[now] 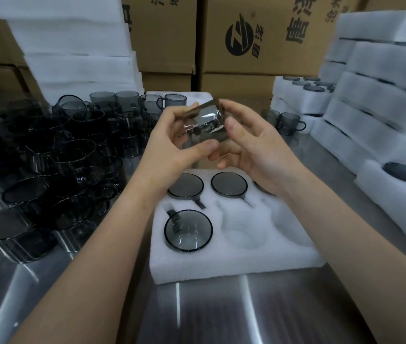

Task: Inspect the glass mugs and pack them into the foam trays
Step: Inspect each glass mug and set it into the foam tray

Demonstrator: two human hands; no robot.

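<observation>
Smoked grey glass crowds the left side of the steel counter [221, 306]: a heap of loose mugs [48, 170], some stacked on one another, handles pointing every way. Behind them leans a pile of white foam sheets [73, 45].

Just right of that heap, the person's left hand [172, 145] is curled round the held mug [204, 125], thumb along its near side. The mug is up in the air between both hands, tipped on its side and a little blurred. The right hand [254, 155] grips it from the other side, fingertips on the far edge.

Below the hands lies the foam tray [234, 259], flat on the counter. One packed mug [188, 230] sits mouth up in the near-left pocket, and two more [185, 186] [229, 183] fill the far row; another beyond them is half hidden by the right wrist. The pocket [246, 232] beside the near-left mug shows bare foam.

Printed cardboard boxes [259, 33] stand along the back. Further right, a pair of mugs [291, 122] stands upright on the counter, next to tall stacks of filled trays [383, 83].
</observation>
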